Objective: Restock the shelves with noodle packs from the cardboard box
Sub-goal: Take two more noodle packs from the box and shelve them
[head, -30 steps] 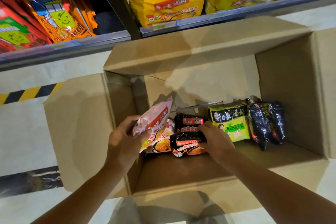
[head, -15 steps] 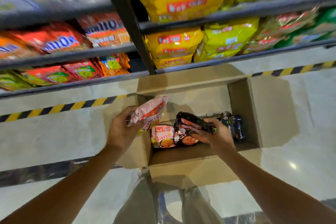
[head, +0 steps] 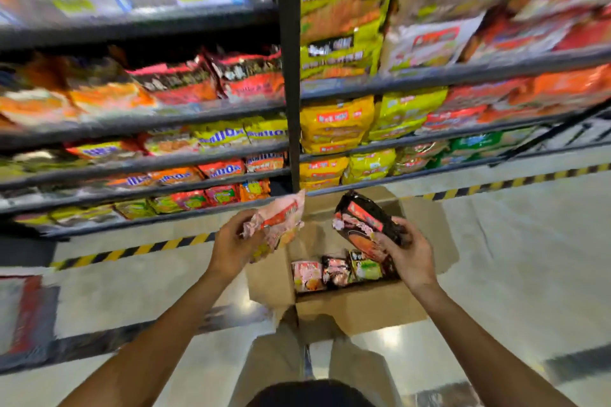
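My left hand (head: 231,246) grips a pink plastic noodle pack (head: 276,221), my right hand (head: 408,254) a black one (head: 362,225); both packs are raised above the open cardboard box (head: 360,307) on the floor. The stocked metal shelves (head: 165,122) rise ahead and above, so both packs must travel up and forward. The dark upright post (head: 291,76) stands between my hands' paths. More packs (head: 334,273) lie in the box.
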### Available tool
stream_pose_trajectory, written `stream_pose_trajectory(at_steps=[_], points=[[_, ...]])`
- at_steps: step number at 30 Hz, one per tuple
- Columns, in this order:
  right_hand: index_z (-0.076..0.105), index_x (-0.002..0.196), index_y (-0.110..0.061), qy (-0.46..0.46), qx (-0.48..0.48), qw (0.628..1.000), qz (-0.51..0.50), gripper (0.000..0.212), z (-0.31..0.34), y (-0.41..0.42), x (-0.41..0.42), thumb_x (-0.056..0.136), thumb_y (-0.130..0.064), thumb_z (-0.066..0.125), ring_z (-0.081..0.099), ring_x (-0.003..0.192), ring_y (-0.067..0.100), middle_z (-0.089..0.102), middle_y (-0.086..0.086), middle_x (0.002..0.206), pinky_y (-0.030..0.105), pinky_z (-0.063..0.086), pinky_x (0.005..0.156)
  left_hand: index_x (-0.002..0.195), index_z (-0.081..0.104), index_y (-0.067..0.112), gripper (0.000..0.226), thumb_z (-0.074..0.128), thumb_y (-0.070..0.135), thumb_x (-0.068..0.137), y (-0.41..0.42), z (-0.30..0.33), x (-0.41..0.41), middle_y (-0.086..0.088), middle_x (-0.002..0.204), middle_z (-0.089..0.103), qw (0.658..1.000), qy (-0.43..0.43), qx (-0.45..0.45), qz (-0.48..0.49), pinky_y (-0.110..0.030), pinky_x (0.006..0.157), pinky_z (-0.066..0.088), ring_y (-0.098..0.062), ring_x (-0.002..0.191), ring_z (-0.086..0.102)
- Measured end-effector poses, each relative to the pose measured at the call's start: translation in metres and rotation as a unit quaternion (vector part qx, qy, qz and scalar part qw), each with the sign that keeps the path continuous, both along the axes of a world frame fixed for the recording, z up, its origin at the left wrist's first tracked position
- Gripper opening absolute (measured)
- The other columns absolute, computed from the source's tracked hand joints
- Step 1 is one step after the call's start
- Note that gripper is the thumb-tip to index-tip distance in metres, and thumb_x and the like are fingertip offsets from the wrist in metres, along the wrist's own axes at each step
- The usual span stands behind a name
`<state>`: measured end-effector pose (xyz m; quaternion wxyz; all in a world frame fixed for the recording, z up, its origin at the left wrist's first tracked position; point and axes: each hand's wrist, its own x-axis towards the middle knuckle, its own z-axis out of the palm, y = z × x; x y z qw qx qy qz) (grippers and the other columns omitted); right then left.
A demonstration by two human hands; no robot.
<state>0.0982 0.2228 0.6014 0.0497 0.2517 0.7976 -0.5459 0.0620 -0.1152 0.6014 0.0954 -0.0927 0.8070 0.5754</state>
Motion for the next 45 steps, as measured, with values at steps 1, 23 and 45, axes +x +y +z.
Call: stream_pose_trajectory(at_steps=[1,23,45], points=[[0.063,0.112,-0.01,0.012,0.0,1.0,0.0,0.036,0.015,-0.003,0.002,0.081,-0.004,0.079,0.065,0.081,-0.013,0.069,-0.006,0.097,0.007,0.05,0.066,0.108,0.07,0.038,0.035,0.082,0.022,0.079,-0.003,0.014,-0.001,0.02,0.103,0.071,1.0,0.002,-0.001,-0.007,-0.026,0.081,0.056,-0.006,0.1,0.065],[0.064,0.121,-0.021,0.217,-0.044,0.972,0.084,0.042,0.201,-0.03,0.031,0.081,-0.016,0.078,0.066,0.088,-0.008,0.07,-0.009,0.107,0.009,0.052,0.063,0.124,0.065,0.03,0.04,0.074,0.036,0.086,-0.06,0.21,0.058,0.003,0.119,0.07,0.989,0.145,-0.008,0.037,-0.032,0.085,0.056,-0.014,0.108,0.065],[0.068,0.098,-0.039,0.302,0.024,0.948,0.102,0.036,0.313,-0.203,-0.023,0.069,-0.028,0.085,0.066,0.096,0.007,0.074,-0.018,0.096,0.001,0.046,0.07,0.123,0.065,0.031,0.031,0.068,0.024,0.092,-0.233,0.337,0.032,0.021,0.113,0.071,0.959,0.28,0.03,0.026,-0.011,0.083,0.049,0.004,0.106,0.064]])
